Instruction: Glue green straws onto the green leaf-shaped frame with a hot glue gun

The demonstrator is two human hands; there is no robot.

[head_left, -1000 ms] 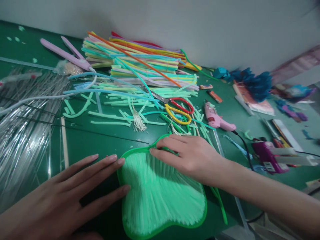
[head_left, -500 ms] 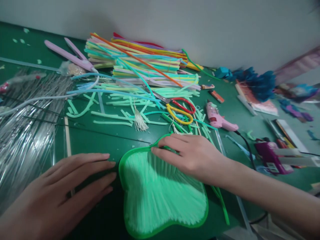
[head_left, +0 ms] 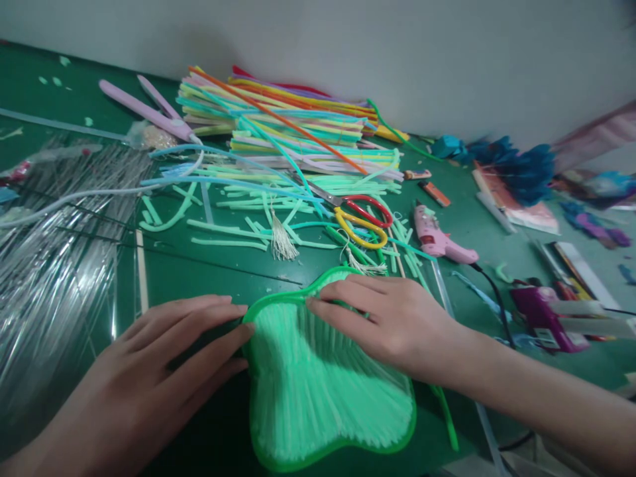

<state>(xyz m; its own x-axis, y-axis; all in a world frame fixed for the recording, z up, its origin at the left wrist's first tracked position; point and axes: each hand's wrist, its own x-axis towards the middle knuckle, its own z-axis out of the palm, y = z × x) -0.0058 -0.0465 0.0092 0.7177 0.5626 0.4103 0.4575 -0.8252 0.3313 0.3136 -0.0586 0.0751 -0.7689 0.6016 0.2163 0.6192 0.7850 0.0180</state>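
Note:
A wavy-edged panel of light green pipe cleaners (head_left: 318, 391) with a darker green pipe-cleaner border lies on the table before me. My right hand (head_left: 382, 318) reaches over its upper part, fingers bent and closed on the top border; the thumb is hidden. At the panel's upper left corner, the fingertips of my left hand (head_left: 169, 358) touch the border, with the fingers stretched out and slightly apart. Beyond the panel lie scissors (head_left: 365, 222) with one red and one yellow handle, beside a white tassel (head_left: 283, 240) and cut green pipe-cleaner pieces (head_left: 228, 242).
Bundles of coloured pipe cleaners (head_left: 298, 119) lie near the wall. A pink glue gun (head_left: 440, 238) with its cord is at right, near a purple box (head_left: 546, 318). On the left are silvery wires (head_left: 74, 265) and a pink hair straightener (head_left: 144, 109). Blue feathery pieces (head_left: 527, 172) lie far right.
My left hand has moved right and its fingertips now meet the panel's left border. My right hand stays on the top border. The whole view has shifted slightly.

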